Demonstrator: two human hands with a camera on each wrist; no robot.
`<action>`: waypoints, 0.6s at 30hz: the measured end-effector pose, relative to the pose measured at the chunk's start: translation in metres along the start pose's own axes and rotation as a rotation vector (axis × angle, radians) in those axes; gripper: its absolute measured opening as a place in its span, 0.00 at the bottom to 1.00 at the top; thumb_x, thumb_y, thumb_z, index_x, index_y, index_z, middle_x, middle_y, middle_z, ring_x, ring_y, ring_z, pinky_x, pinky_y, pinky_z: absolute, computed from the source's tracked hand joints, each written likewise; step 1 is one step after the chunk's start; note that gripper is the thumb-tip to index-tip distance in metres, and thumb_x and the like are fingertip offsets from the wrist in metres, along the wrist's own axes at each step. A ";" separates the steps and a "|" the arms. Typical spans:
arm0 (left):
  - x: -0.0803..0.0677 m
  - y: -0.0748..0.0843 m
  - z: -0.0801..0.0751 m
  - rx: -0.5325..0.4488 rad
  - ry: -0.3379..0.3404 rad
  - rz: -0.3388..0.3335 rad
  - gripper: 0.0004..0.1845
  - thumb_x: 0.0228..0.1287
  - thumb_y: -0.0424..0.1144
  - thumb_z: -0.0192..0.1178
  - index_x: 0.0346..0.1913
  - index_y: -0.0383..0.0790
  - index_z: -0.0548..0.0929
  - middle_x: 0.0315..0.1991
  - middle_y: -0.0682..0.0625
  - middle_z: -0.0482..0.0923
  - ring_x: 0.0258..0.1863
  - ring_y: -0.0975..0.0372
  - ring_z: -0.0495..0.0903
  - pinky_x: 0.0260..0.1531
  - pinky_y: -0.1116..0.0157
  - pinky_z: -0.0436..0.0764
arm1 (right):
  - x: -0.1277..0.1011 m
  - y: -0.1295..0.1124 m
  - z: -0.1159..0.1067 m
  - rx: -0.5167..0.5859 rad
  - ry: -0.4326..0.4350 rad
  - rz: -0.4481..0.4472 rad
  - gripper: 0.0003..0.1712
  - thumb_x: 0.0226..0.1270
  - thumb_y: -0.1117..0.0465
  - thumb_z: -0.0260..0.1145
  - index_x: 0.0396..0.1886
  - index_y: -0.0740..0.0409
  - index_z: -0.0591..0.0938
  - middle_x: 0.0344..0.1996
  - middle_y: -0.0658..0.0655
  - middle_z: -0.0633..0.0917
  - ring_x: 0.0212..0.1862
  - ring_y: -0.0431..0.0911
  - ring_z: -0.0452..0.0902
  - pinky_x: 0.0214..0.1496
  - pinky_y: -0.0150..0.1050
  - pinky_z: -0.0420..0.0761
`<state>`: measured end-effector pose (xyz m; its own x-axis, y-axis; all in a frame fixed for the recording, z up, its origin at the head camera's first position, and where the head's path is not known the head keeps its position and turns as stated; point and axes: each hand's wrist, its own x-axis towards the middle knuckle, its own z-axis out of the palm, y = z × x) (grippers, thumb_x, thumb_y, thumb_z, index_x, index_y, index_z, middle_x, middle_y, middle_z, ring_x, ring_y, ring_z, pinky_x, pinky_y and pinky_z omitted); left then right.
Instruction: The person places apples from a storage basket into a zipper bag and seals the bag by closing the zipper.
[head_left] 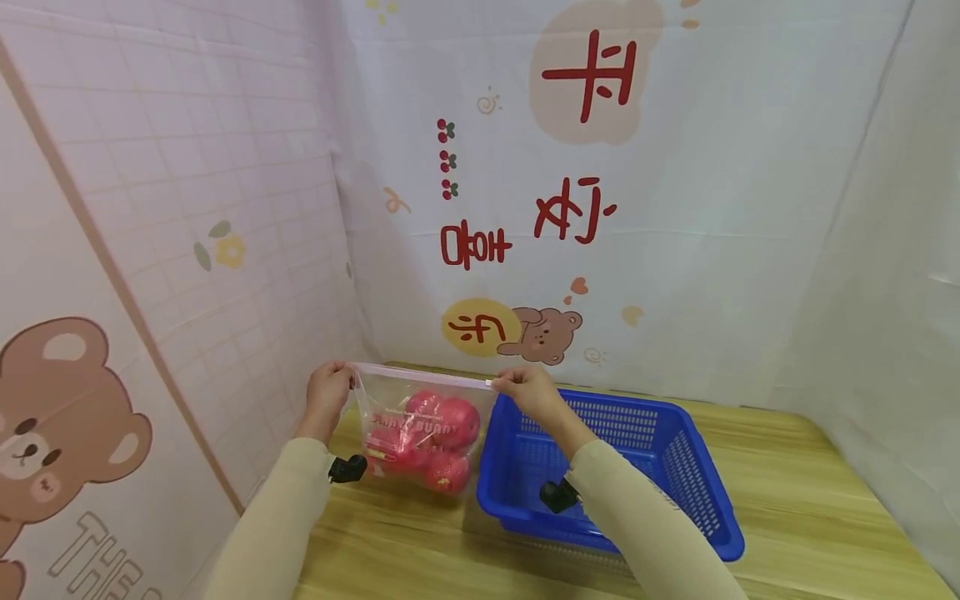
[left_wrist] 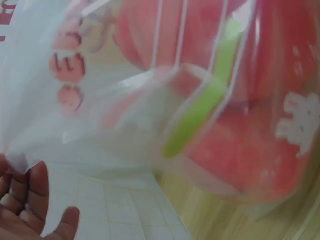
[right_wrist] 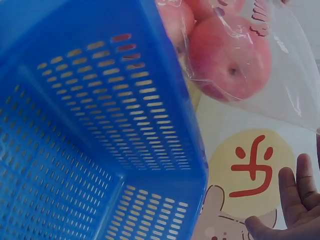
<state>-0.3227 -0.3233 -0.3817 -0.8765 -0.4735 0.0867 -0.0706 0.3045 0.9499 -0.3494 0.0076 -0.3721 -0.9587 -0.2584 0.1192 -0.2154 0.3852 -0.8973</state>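
Both hands hold a clear zip bag (head_left: 420,433) of red apples (head_left: 442,429) upright on the worktop (head_left: 787,500), just left of the blue basket (head_left: 675,475). The left hand (head_left: 327,392) pinches the bag's left top corner; the right hand (head_left: 525,390) pinches the right end of the zip strip. The step in hand looks like working the seal. Next, it seems, the strip must be drawn along its length while the bag stays steady.

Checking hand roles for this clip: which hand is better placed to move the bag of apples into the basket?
Probably right. The right hand pinches the bag top at the corner beside the blue basket; the left hand pinches the far corner, away from it.
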 end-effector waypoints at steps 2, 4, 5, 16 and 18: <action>0.000 -0.003 0.000 0.038 -0.012 0.004 0.14 0.72 0.36 0.47 0.47 0.27 0.77 0.43 0.38 0.75 0.44 0.50 0.69 0.45 0.55 0.70 | 0.001 0.001 0.001 -0.014 0.000 -0.003 0.12 0.70 0.61 0.65 0.28 0.61 0.86 0.56 0.60 0.83 0.64 0.57 0.73 0.64 0.56 0.70; 0.000 -0.004 -0.001 0.041 -0.021 0.007 0.15 0.73 0.36 0.47 0.49 0.27 0.77 0.46 0.36 0.75 0.46 0.49 0.70 0.48 0.53 0.70 | 0.001 0.001 0.001 -0.024 -0.002 -0.017 0.11 0.71 0.61 0.64 0.30 0.62 0.86 0.57 0.61 0.82 0.64 0.57 0.72 0.65 0.56 0.70; 0.001 -0.005 -0.002 0.038 -0.026 0.007 0.15 0.73 0.36 0.47 0.50 0.27 0.77 0.46 0.36 0.75 0.46 0.49 0.70 0.49 0.52 0.70 | 0.000 0.000 0.002 -0.031 -0.003 -0.022 0.10 0.71 0.61 0.64 0.30 0.61 0.86 0.57 0.61 0.82 0.64 0.58 0.72 0.65 0.56 0.70; 0.003 -0.016 -0.014 0.004 -0.121 -0.021 0.15 0.76 0.36 0.47 0.50 0.25 0.76 0.49 0.35 0.74 0.50 0.48 0.72 0.60 0.46 0.68 | 0.000 -0.004 0.008 -0.087 0.009 -0.060 0.13 0.72 0.62 0.63 0.25 0.60 0.81 0.23 0.51 0.73 0.25 0.46 0.65 0.29 0.38 0.66; 0.003 -0.018 -0.015 0.010 -0.134 -0.029 0.16 0.76 0.37 0.47 0.51 0.25 0.76 0.51 0.34 0.74 0.51 0.47 0.72 0.61 0.46 0.67 | 0.001 -0.004 0.008 -0.085 0.016 -0.070 0.14 0.72 0.62 0.63 0.24 0.60 0.80 0.19 0.49 0.68 0.22 0.44 0.62 0.27 0.37 0.64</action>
<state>-0.3167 -0.3423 -0.3937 -0.9296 -0.3682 0.0176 -0.1013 0.3011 0.9482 -0.3478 -0.0015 -0.3714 -0.9434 -0.2736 0.1876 -0.2964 0.4409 -0.8472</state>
